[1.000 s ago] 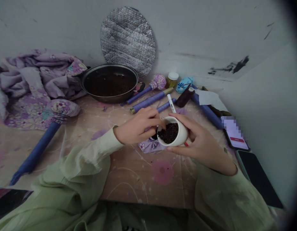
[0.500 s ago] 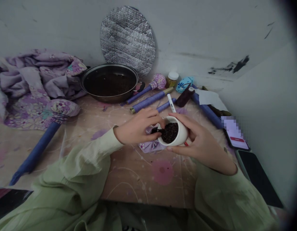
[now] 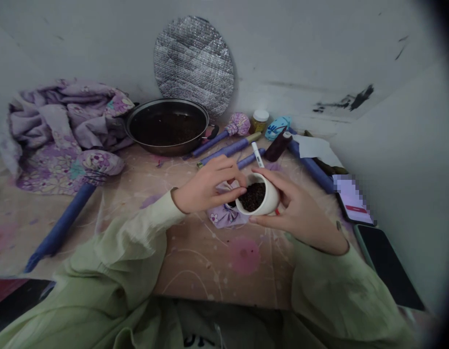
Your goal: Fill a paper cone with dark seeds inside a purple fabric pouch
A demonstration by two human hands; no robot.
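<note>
A white cup (image 3: 271,198) filled with dark, loose grains (image 3: 254,195) is tilted to the left, its mouth toward me. My right hand (image 3: 297,206) is wrapped around the cup's right side, thumb below and fingers above. At the cup's left rim, my left hand (image 3: 219,184) has its thumb and fingertips bent together; whether grains are between them is hidden. Beneath the cup lies a gathered purple floral cloth (image 3: 222,217), with a dark patch showing in it beside the rim.
Behind stand a black pan (image 3: 166,148), a round silver mat (image 3: 193,60) and a small jar (image 3: 260,121). Blue-wrapped sticks (image 3: 70,220), a marker (image 3: 257,155) and a dark thread spool (image 3: 279,146) lie around. Two phones (image 3: 390,266) are at right; bunched floral fabric (image 3: 57,131) is at left.
The cup has shifted slightly left, closer over the cloth. My left fingertips have moved from the grains and dark patch to the cup's rim.
</note>
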